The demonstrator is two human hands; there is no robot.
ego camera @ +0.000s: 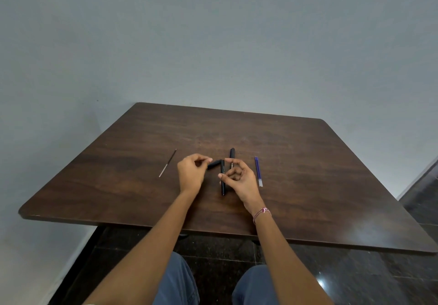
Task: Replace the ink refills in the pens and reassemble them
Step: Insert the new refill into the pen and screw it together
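Dismantling, I judge: my left hand [190, 174] pinches a short black end piece [215, 164], my right hand [240, 180] pinches the pen barrel [223, 187], both above the table [308, 162]. Next, one of the blue refills [258, 172] nearby should go in.

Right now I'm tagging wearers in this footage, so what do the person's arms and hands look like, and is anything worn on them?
Both forearms are bare, with no sleeves in view. The left hand and its wrist carry nothing. Just behind the right hand, the wrist wears a thin bracelet in pink and white, either beads or thread. No watch or gloves show.
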